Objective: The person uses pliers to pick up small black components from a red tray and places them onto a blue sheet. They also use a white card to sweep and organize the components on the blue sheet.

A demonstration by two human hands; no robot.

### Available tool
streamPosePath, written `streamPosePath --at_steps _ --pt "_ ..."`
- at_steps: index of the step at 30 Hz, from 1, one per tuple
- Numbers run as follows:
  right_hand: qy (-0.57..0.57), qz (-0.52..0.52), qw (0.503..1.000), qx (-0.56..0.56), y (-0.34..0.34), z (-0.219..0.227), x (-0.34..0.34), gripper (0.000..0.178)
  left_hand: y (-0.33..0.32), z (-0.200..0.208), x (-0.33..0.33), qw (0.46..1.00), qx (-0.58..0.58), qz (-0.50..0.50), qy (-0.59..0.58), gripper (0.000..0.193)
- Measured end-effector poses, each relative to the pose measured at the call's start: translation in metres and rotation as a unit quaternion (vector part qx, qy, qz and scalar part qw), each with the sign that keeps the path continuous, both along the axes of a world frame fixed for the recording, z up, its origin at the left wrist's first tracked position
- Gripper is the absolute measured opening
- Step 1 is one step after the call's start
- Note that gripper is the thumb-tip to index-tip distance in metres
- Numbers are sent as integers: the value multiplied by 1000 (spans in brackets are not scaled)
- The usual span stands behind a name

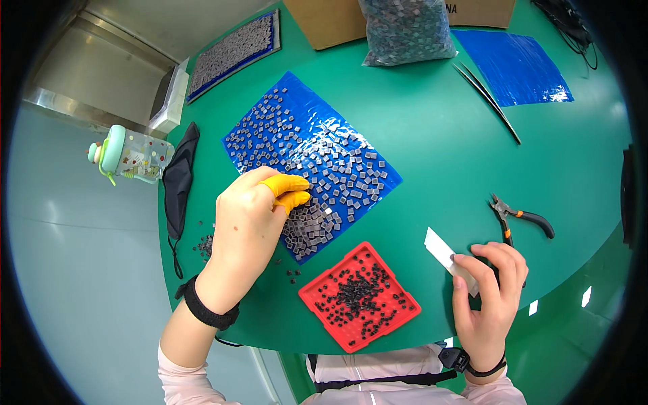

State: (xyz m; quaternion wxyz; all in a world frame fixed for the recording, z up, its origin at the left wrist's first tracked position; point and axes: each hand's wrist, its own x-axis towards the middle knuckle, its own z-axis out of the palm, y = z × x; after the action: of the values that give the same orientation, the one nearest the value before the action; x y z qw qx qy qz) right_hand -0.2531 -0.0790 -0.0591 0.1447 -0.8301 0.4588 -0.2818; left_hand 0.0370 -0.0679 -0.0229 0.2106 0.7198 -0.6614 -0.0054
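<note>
Risk sits closest to the body: the red tray (359, 297) of small black parts lies near the desk (445, 169) edge, between the forearms, so a nudge from either wrist could, I judge, tip it or scatter its contents onto the floor. A few loose black bits (204, 246) already lie off to the left of the left hand (246, 226).

That hand, with yellow finger covers (289, 191) on two fingertips, is pinched down onto the small grey squares (314, 169) spread over a blue plastic sheet (307, 108); whether a piece is actually caught between the fingertips cannot be told. A sweep of the palm could push the heap off the sheet's near corner, or mix the pieces.

The right hand (489, 290) has its grip closed on a white strip (449, 258), held just above the desk, with pliers (516, 217) just beyond; a slack hold could drop the strip.

Farther off lie a dark face mask (179, 182) and a pale green bottle (128, 155) at the left edge, and long tweezers (489, 101). At the back stand a clear bag (405, 30) full of grey pieces, brown cardboard boxes (331, 20) behind it, a second blue sheet (513, 64) on the right, and a framed tray (233, 54) packed with grey squares on the left.
</note>
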Motion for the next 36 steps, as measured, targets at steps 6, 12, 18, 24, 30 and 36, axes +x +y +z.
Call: streamPosePath --at_steps 6,12,18,24,30,36 --pt "-9 4 1000 1 0 0 -1 26 5 2 -1 1000 11 6 -20 20" --pt "-8 9 1000 -3 -1 0 -2 27 11 10 -8 996 25 -18 -89 22" --pt "-53 16 998 -4 -1 -2 -9 24 19 20 -6 996 20 0 -88 23" --pt "-71 19 997 -11 2 1 -14 18 31 26 1 994 34 -1 -102 25" --pt "104 -120 987 17 -12 14 -24 61 65 47 -5 989 111 44 -83 32" --pt "130 -141 981 27 -20 11 -31 62 106 27 -14 987 123 103 13 33"
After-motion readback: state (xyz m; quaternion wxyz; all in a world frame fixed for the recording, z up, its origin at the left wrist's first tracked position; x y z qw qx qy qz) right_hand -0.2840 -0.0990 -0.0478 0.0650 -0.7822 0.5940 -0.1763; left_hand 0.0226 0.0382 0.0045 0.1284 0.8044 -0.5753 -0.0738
